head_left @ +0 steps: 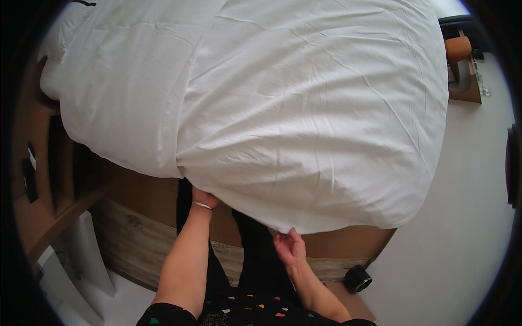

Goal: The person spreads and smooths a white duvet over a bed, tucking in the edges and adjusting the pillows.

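A white duvet (pixel 318 110) spreads across the bed, creased in long folds, with a broad folded-back band (pixel 122 89) at its left part. My left hand (pixel 205 197), with a bangle on the wrist, reaches beneath the duvet's near edge by the end of that band. Its fingers are hidden under the cloth. Farther right, my right hand (pixel 290 246) pinches the duvet's hanging edge between thumb and fingers, palm turned upward. Below the edge shows the brown side of the bed base (pixel 338 244).
Left of the bed stands a wooden bedside unit (pixel 53 163) with an open shelf and a dark object on top. A black cylindrical bin (pixel 358 278) sits near the bed's lower right corner. An orange chair (pixel 457 49) and a desk are at the upper right.
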A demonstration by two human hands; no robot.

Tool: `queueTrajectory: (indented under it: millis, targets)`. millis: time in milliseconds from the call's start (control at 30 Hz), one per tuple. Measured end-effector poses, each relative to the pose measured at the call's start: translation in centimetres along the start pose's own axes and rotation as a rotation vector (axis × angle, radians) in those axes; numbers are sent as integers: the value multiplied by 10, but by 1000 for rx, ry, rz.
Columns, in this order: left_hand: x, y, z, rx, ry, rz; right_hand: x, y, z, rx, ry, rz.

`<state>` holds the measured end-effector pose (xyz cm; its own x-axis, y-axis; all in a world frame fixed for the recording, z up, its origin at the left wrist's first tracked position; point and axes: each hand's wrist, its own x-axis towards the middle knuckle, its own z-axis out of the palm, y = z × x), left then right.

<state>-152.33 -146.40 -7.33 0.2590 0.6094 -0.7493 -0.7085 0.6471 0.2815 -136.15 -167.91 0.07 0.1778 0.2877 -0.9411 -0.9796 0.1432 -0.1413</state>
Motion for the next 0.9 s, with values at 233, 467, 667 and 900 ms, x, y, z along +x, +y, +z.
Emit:
queueTrajectory:
  millis: [233,467,667,900]
  targets:
    - [-33,52,-46,-25,-10,269,-73,-1,35,98,-201,95]
    - [-42,78,-31,-94,132,259,-90,8,-39,-269,-107,67]
    - [-91,123,-98,75,185,173,-100,15,-39,-233,-168,89]
    - [-108,67,-169,714,572,18,-66,14,-100,-343,183,23]
